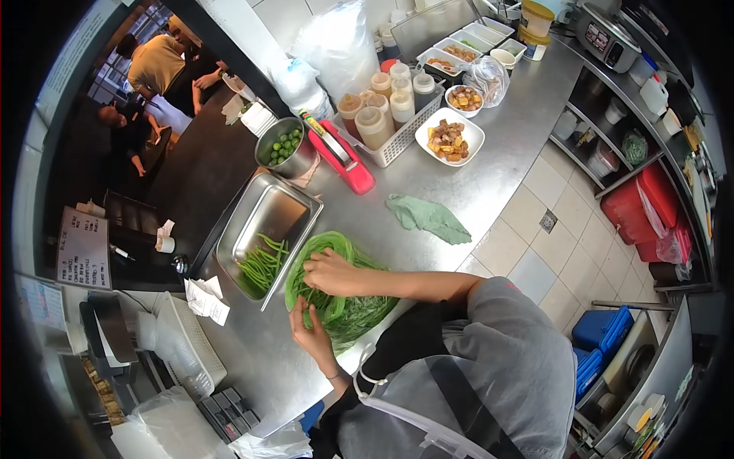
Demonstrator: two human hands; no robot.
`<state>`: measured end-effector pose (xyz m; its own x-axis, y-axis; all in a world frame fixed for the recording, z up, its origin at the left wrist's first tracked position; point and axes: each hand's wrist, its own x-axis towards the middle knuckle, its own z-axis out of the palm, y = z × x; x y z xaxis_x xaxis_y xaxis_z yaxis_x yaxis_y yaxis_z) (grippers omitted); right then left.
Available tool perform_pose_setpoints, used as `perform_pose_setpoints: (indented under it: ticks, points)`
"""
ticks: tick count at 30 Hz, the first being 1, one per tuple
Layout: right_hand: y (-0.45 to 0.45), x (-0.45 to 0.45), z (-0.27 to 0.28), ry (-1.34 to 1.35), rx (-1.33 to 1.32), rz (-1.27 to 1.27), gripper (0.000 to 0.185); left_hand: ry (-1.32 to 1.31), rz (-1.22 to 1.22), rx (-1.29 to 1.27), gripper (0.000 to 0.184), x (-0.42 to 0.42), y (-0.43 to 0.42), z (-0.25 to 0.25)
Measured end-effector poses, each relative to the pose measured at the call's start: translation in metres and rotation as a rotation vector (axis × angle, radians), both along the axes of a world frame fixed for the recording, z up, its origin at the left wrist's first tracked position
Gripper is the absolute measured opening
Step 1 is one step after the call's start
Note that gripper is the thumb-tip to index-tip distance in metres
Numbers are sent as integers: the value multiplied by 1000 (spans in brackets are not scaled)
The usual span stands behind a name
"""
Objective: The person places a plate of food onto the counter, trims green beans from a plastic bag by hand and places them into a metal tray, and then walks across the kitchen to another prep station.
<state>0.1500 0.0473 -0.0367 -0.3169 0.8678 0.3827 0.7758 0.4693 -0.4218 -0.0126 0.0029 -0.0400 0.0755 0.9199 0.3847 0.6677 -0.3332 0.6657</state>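
Note:
A green plastic bag (359, 312) of long green beans lies on the steel counter in front of me. My right hand (330, 272) is at the bag's opening, fingers curled downward; what they hold is hidden. Against the near side of the opening, my left hand (312, 330) pinches the bag's edge between thumb and fingers. Just beyond the bag stands a rectangular steel pan (269, 200), with loose green beans (264, 262) lying at its near end.
A steel pot (306, 159) of small green citrus and a red tape dispenser (348, 170) stand past the pan. Sauce bottles fill a white basket (397, 145). A bowl of food (449, 138) and a green cloth (428, 217) lie to the right. Other people (160, 69) are beyond the pass-through.

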Motion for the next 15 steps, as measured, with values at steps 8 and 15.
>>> perform_pose_setpoints:
  ticks: [8, 15]
  points:
    - [-2, -14, 1, 682, -87, 237, 9, -673, 32, -118, 24, 6, 3, 7]
    - [2, -18, 1, 989, -414, 290, 17, -1082, 47, -268, 15, -4, 8, 10]
